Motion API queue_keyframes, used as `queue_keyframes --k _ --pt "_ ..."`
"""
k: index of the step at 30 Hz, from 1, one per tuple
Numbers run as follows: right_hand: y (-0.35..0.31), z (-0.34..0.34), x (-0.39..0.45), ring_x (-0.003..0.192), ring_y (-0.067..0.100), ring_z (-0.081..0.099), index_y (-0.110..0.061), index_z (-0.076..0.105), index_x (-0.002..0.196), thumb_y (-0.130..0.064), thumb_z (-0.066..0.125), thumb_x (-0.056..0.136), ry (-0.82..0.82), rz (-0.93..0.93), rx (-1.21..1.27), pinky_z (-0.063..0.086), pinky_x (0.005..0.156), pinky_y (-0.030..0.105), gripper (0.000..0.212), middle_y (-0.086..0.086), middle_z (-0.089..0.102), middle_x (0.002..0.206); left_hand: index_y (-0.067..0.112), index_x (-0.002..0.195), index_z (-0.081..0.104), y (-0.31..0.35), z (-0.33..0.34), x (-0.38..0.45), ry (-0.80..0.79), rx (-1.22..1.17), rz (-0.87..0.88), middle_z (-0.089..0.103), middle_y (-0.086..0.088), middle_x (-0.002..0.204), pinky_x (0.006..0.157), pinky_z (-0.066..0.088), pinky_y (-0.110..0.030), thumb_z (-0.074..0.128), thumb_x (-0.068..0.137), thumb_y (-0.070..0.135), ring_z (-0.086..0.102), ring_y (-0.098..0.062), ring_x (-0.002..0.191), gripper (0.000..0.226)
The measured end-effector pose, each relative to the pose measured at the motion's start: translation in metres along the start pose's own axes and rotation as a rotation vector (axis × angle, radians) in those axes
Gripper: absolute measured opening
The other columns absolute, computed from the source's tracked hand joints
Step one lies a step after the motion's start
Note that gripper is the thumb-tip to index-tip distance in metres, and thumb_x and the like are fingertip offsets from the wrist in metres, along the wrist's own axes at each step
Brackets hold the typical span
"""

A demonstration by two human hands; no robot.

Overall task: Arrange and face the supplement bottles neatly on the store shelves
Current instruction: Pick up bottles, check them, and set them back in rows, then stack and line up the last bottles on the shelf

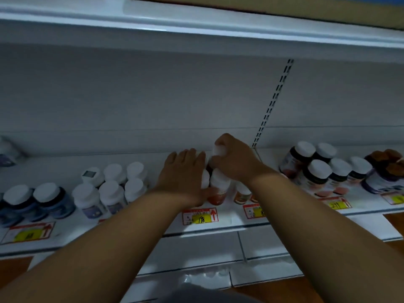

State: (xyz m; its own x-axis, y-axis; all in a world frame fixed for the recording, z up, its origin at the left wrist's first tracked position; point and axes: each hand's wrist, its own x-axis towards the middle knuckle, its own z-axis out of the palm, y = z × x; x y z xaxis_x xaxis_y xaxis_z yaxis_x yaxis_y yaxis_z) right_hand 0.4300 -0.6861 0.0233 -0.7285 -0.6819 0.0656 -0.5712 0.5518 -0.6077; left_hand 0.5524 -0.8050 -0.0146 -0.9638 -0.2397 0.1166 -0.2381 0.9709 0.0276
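While the blue and white bottles (109, 189) near the shelf's (153, 224) front edge already stand in rows, my flat left hand (185, 171) steadies the orange-labelled bottles (218, 189); farther back, my right hand (234, 158) grips one white-capped bottle (219, 150), unplaced.

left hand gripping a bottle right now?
No. The left hand lies flat with fingers straight against the white-capped bottles, while the right hand is the one curled round a white-capped bottle.
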Motion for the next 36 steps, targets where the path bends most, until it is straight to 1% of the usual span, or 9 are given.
queue_keyframes --k 4,7,9,12,20,23,26,33,36 --pt "0.006 0.027 -0.001 0.1 0.022 0.052 -0.014 0.05 0.121 -0.027 0.051 0.093 -0.078 -0.002 0.023 0.036 0.079 0.027 0.031 0.007 0.055 0.114 0.019 0.152 0.014 -0.009 -0.002 -0.005 0.021 0.002 0.06 0.019 -0.009 0.158 0.116 0.007 -0.04 0.04 0.076 0.082 0.019 -0.024 0.143 0.102" --pt "0.003 0.036 -0.001 0.102 0.032 0.053 -0.006 0.054 0.109 -0.023 0.039 0.1 -0.05 -0.043 -0.068 0.04 0.089 0.038 0.025 0.016 0.057 0.111 0.021 0.146 0.026 -0.007 -0.004 -0.008 0.08 -0.041 0.082 0.029 -0.007 0.153 0.114 0.013 -0.039 0.045 0.074 0.08 0.026 -0.024 0.139 0.095" --pt "0.0 0.037 0.001 0.098 0.033 0.054 -0.003 0.056 0.102 -0.022 0.036 0.101 -0.03 -0.037 -0.093 0.039 0.087 0.039 0.027 0.018 0.058 0.105 0.021 0.141 0.033 -0.005 -0.005 -0.007 0.114 -0.056 0.082 0.037 -0.005 0.148 0.112 0.016 -0.037 0.048 0.072 0.079 0.031 -0.023 0.135 0.091" --pt "0.002 0.036 0.004 0.099 0.031 0.054 -0.002 0.058 0.104 -0.018 0.034 0.101 -0.044 -0.026 -0.098 0.039 0.088 0.036 0.028 0.017 0.059 0.107 0.018 0.143 0.033 -0.004 -0.006 -0.005 0.114 -0.054 0.062 0.037 -0.006 0.148 0.112 0.016 -0.037 0.048 0.072 0.079 0.032 -0.024 0.135 0.095" --pt "0.002 0.027 0.009 0.099 0.022 0.055 -0.005 0.058 0.108 -0.027 0.034 0.102 -0.132 0.029 0.037 0.033 0.075 0.025 0.033 0.012 0.061 0.109 0.023 0.152 0.013 -0.005 -0.007 -0.007 0.06 -0.179 -0.004 0.015 -0.002 0.159 0.114 0.006 -0.034 0.041 0.075 0.082 0.012 -0.02 0.144 0.1" --pt "-0.001 0.02 0.008 0.106 0.025 0.054 -0.005 0.056 0.116 -0.029 0.034 0.103 -0.124 0.013 0.026 0.034 0.079 0.024 0.035 0.014 0.06 0.117 0.023 0.151 0.017 -0.006 -0.016 -0.014 0.089 -0.234 -0.032 0.02 -0.002 0.158 0.115 0.009 -0.034 0.035 0.079 0.079 0.017 -0.021 0.143 0.093" --pt "-0.01 0.015 0.006 0.111 0.026 0.052 -0.006 0.054 0.121 -0.029 0.035 0.103 -0.072 -0.04 -0.013 0.032 0.081 0.023 0.036 0.015 0.057 0.122 0.021 0.149 0.025 -0.016 -0.027 -0.023 0.15 -0.304 -0.087 0.029 -0.001 0.154 0.114 0.014 -0.033 0.04 0.089 0.065 0.023 -0.021 0.141 0.076" --pt "-0.091 0.035 -0.006 0.118 0.024 0.049 -0.01 0.052 0.133 -0.024 0.037 0.102 0.08 -0.215 -0.05 0.029 0.086 0.018 0.037 0.013 0.054 0.129 0.019 0.142 0.041 -0.081 -0.052 -0.069 0.289 -0.279 -0.192 0.047 -0.005 0.14 0.11 0.026 -0.037 0.052 0.093 0.043 0.04 -0.028 0.13 0.056" --pt "-0.15 0.064 -0.01 0.116 0.024 0.05 -0.012 0.054 0.13 -0.025 0.038 0.102 0.103 -0.271 -0.033 0.032 0.088 0.022 0.035 0.012 0.055 0.126 0.018 0.139 0.046 -0.125 -0.062 -0.107 0.327 -0.301 -0.26 0.051 -0.006 0.136 0.106 0.03 -0.036 0.054 0.093 0.041 0.045 -0.03 0.125 0.052"
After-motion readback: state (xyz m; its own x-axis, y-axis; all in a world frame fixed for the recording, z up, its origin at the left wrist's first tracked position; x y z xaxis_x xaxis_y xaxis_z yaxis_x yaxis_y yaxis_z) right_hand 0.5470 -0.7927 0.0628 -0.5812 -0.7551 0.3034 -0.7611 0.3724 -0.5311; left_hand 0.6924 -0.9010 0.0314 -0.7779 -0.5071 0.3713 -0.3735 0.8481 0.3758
